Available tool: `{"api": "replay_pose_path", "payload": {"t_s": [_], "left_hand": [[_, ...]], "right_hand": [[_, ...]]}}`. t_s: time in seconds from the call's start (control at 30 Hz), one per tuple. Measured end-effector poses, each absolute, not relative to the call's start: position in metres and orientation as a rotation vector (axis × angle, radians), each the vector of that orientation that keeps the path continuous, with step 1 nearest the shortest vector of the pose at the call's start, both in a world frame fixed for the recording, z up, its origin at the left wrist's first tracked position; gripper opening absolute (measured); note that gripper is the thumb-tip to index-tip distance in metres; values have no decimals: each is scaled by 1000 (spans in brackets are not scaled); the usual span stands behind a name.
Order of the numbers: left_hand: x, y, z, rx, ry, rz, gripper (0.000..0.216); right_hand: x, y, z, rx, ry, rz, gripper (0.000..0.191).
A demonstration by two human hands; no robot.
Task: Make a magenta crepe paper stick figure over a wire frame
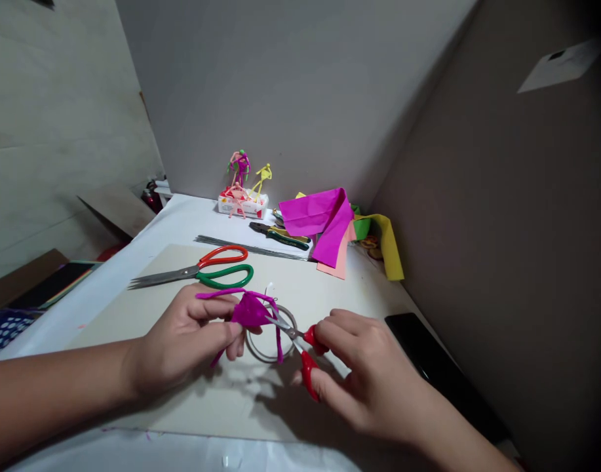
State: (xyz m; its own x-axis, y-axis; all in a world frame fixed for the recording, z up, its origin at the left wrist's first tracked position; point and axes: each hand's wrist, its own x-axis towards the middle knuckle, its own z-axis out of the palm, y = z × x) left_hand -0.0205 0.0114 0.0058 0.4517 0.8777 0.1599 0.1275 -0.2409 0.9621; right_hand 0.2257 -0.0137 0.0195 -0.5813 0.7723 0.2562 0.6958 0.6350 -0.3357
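My left hand (182,337) pinches a magenta paper figure (252,311) between thumb and fingers, its thin wrapped limbs sticking out. My right hand (362,367) is closed on the red handles of small scissors (293,333), with a thumb and fingers in the loops. The scissors' blades are parted and touch the figure's right edge, near its top. Behind and below the figure lies a grey ring (272,357), perhaps a roll of tape, on the pale board (192,406). Large scissors (189,271) with one orange and one green handle rest just beyond my left hand.
Thin wires (253,248) and pliers (280,236) lie farther back. Small paper figures (239,167) stand on and by a white box (242,204). Magenta crepe paper (324,223) and a yellow strip (389,246) lie back right. A black phone-like slab (442,373) borders the right wall.
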Motion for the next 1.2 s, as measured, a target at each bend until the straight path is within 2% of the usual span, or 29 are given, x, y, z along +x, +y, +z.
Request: {"api": "replay_pose_path", "payload": {"t_s": [0.4,0.6,1.2], "left_hand": [[-14,10,-5,1688,972,1091,16],[-14,11,6,1815,889,1012,26],[-16,12,6,1898,896,955,25]], "right_hand": [[224,-14,20,-1155,-2551,231,12],[224,-13,19,-1110,-2561,222,14],[223,-12,16,-1064,-2527,93,15]]}}
